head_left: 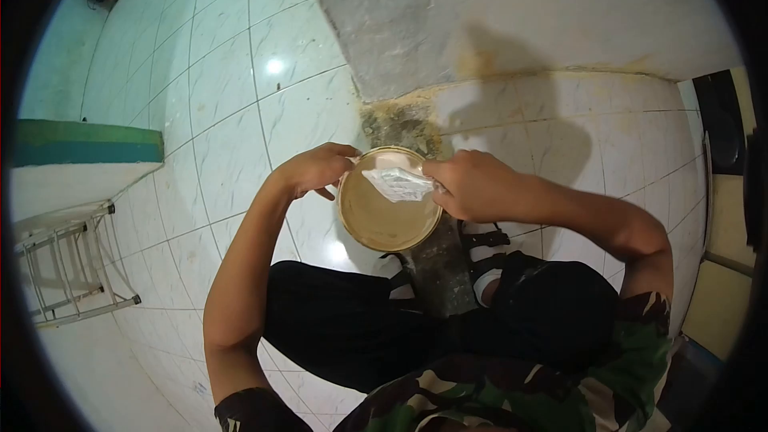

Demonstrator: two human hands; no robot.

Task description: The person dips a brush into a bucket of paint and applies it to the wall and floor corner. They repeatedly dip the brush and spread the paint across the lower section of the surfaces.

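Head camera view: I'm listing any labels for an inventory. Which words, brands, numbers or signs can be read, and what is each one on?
No text can be read in this view.
White crumpled piece at the right hand: faint greyish marks, too blurred to tell whether they are print.
Round container: no lettering can be made out.
Wall and floor tiles: no signs or numbers visible.

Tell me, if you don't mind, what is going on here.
A person is bent over a round, tan container. Their right hand grips a crumpled white piece at the container's upper right edge, with the piece spread over the opening. The left hand has its fingers at the opposite edge. The tiled floor lies below; I can't tell whether the container rests on anything.
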